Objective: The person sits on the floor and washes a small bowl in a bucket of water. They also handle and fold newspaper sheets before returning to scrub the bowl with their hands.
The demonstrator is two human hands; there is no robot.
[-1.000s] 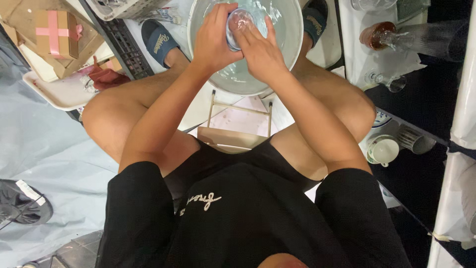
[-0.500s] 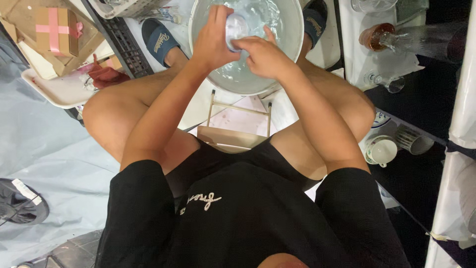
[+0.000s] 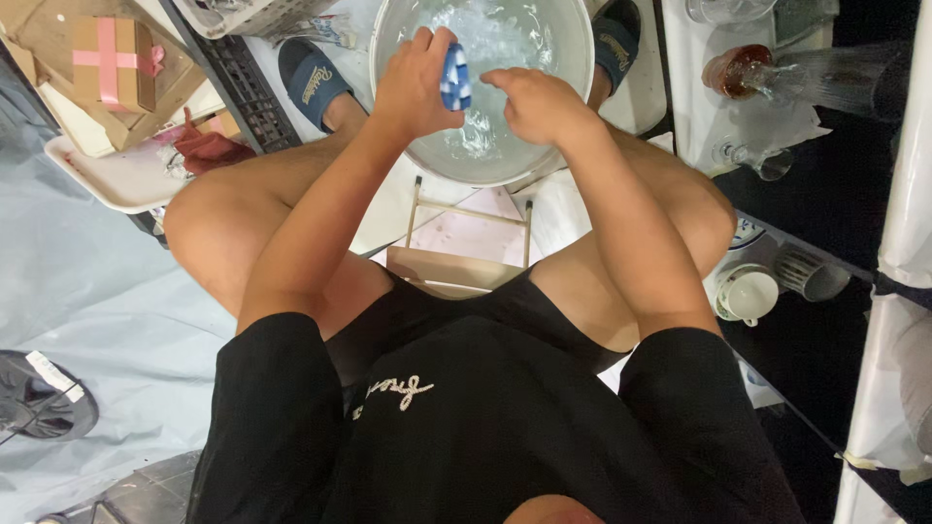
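A person seen from above, from their own head, wearing a loose black short-sleeved cotton T-shirt [image 3: 485, 437] with wide sleeves that end above the elbows. Across the chest runs a small line of pale cream cursive lettering [image 3: 396, 391] — stitched or printed, it is too small to tell which. Below the shirt are short black shorts [image 3: 427, 311], their hems high on the thighs. Forearms, knees and lower legs are bare. The left hand [image 3: 416, 85] and right hand [image 3: 540, 105] are bare too — no gloves, rings or watch show. On each foot sits a dark navy slide sandal [image 3: 311, 76] with a broad strap bearing pale lettering.
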